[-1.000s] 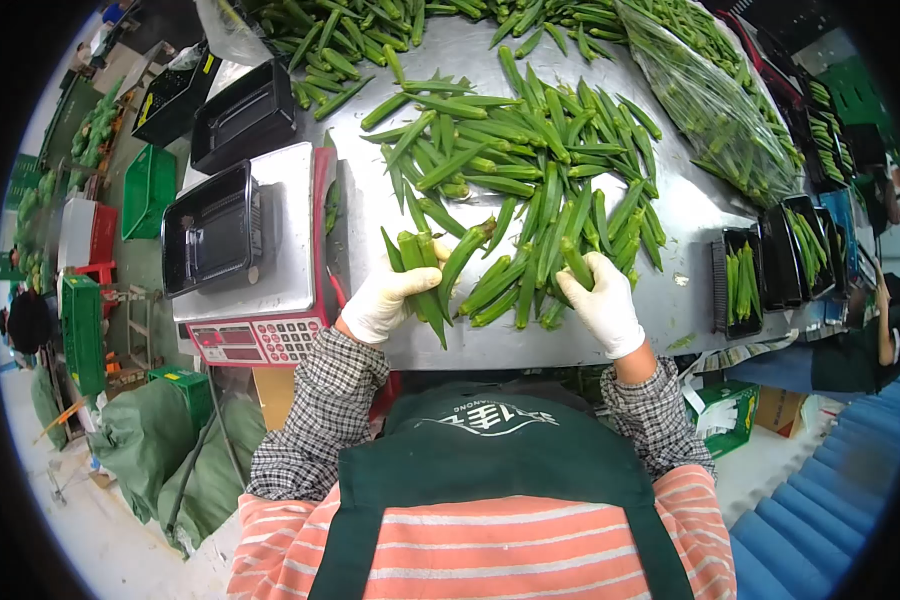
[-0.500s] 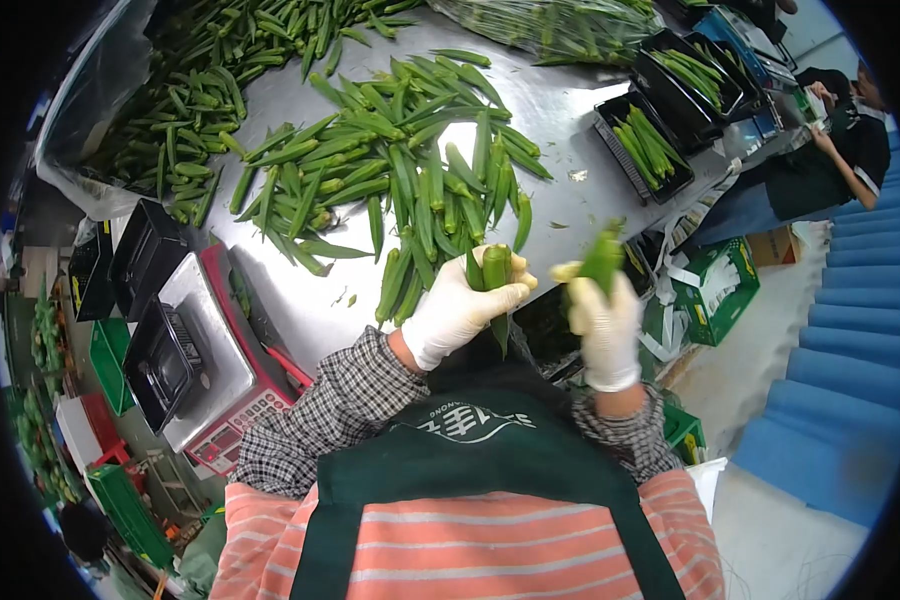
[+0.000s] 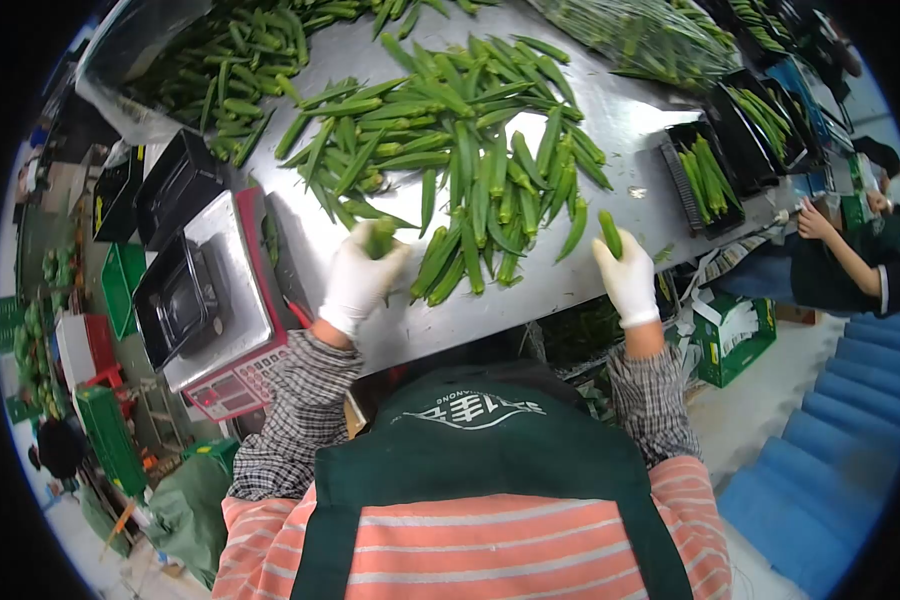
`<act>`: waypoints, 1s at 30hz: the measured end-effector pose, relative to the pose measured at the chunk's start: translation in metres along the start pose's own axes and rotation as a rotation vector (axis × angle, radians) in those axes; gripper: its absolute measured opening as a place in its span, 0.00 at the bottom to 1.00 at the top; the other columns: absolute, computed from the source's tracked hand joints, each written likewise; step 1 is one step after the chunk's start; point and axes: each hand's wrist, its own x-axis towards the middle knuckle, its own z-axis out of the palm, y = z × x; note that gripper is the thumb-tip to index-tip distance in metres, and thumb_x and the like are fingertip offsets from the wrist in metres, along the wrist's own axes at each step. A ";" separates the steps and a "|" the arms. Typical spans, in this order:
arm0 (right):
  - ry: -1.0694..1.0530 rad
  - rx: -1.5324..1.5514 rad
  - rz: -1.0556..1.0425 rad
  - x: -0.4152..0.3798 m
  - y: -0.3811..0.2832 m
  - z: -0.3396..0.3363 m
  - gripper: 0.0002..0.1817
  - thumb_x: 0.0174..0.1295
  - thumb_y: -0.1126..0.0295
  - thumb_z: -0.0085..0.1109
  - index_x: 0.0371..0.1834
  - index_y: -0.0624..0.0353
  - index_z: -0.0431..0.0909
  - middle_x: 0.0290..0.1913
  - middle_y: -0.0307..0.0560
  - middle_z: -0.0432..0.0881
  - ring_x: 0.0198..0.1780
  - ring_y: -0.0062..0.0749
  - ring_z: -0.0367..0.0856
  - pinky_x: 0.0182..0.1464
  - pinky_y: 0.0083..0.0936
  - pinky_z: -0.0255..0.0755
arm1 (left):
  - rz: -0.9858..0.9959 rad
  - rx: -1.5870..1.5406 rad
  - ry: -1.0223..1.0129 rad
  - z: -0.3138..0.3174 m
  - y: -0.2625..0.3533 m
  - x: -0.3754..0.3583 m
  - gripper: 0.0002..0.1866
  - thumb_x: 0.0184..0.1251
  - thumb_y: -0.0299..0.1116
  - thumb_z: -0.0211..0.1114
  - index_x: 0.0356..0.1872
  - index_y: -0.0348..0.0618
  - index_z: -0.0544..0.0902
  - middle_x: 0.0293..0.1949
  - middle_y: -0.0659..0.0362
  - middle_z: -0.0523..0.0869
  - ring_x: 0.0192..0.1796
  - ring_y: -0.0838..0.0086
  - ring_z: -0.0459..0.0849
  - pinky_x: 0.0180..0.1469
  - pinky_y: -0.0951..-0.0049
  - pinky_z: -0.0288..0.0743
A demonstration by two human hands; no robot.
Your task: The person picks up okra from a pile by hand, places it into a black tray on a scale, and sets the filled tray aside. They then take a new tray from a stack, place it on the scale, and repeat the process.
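In a white glove, my left hand is closed around okra, seen end-on and slightly blurred, just beside the scale. My right hand, gloved too, pinches a single okra pod over the table's near right part. Between the two hands lies a loose pile of okra on the steel table. The fingers' undersides are hidden in both hands.
Left stands a scale with a black tray on it. More okra spills from a bag at the back left. Okra-filled trays and a wrapped bag are at the right. A co-worker stands beyond.
My hands have moved apart: the left went left toward the scale with okra, the right moved slightly right with a pod. The camera view has shifted, so the table appears farther right.
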 end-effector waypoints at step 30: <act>-0.516 0.684 0.242 0.019 -0.048 0.039 0.18 0.56 0.73 0.55 0.51 0.69 0.74 0.36 0.40 0.80 0.32 0.23 0.76 0.34 0.21 0.72 | -0.161 -0.428 -0.056 -0.030 -0.004 -0.003 0.19 0.57 0.31 0.66 0.49 0.36 0.74 0.35 0.58 0.81 0.37 0.76 0.81 0.39 0.73 0.79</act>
